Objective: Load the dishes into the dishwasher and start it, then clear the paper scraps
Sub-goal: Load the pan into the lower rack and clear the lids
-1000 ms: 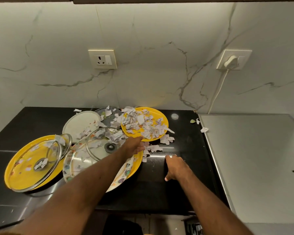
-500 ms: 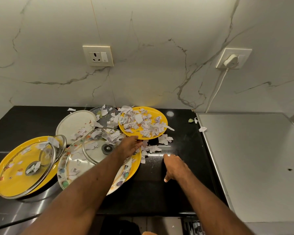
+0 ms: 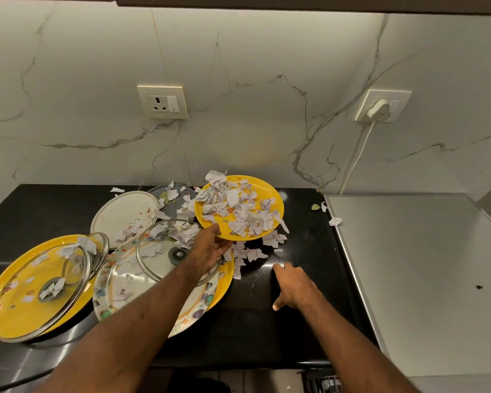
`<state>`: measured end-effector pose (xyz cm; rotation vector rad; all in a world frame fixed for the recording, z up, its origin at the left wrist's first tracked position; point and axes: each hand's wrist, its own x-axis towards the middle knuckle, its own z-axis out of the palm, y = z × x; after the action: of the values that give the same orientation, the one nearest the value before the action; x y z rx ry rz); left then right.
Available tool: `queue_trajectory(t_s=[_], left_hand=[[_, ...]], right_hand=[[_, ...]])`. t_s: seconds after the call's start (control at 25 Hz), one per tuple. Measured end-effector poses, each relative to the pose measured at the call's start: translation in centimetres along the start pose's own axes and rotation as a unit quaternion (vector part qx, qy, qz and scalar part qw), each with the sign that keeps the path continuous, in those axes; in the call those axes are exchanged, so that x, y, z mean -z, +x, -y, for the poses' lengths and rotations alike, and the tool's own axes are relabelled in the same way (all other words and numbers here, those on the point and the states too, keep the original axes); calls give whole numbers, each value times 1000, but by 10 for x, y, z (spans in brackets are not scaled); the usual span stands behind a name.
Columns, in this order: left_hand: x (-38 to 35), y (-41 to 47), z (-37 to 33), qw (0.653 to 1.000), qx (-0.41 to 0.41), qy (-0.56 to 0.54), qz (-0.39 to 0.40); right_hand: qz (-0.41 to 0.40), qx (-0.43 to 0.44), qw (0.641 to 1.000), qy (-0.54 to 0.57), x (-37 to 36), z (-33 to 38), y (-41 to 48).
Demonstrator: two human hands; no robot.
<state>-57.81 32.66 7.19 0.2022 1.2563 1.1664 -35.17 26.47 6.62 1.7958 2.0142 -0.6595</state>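
Presently, item one: fingers [image 3: 212, 233] of my left hand [image 3: 207, 251] pinch the near rim of the yellow plate [image 3: 270, 194], heaped with paper scraps [image 3: 233, 208] (more lie loose beneath). Item two: my right hand [image 3: 295, 287], fingers loosely spread, rests on the black surface [image 3: 267, 336] nearby.

Free over the bare black counter [image 3: 304, 330] by the front edge and right of the right hand [image 3: 295, 287]. Free too over the flat grey top [image 3: 423, 279]. Blocked on the left by crowded plates [image 3: 26, 258] and glass lids [image 3: 153, 265]. Blocked in the middle by the yellow plate [image 3: 273, 200] in the left hand [image 3: 210, 251]. Littered with paper scraps [image 3: 253, 254] under it.
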Motion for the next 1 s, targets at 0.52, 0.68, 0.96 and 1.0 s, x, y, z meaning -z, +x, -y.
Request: queue_trajectory(t_s=[0.52,0.68,0.96,1.0], left_hand=[[22,-30,18,999,15,31,7],[27,-35,15,997,17,78,2],[49,-47,10,994,-29,102,-16],[58,-49,8,994,-42,94,-31]], right_hand=[[-320,217,827,408,0,3,-58],[-88,264,906,319,22,22,-59],[22,325,940,100,43,66,-33],[32,335,937,91,49,76,-30]])
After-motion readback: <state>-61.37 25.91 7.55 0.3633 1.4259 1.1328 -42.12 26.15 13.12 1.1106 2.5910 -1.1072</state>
